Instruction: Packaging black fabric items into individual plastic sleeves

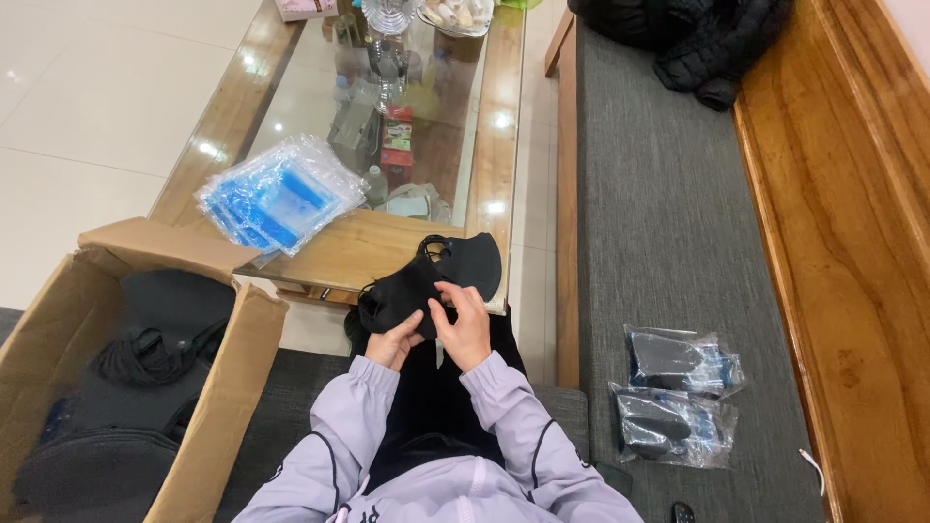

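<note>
Both the left hand [392, 341] and right hand [468, 324] pinch a small stack of soft black fabric face masks [429, 278], held above the lap; probably light and floppy, best gripped by the folded edges.

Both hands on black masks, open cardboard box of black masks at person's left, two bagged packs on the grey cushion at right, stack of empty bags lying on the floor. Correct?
Not quite: the head view shows the stack of empty bags lying on the glass-topped table, not the floor. The rest holds.
</note>
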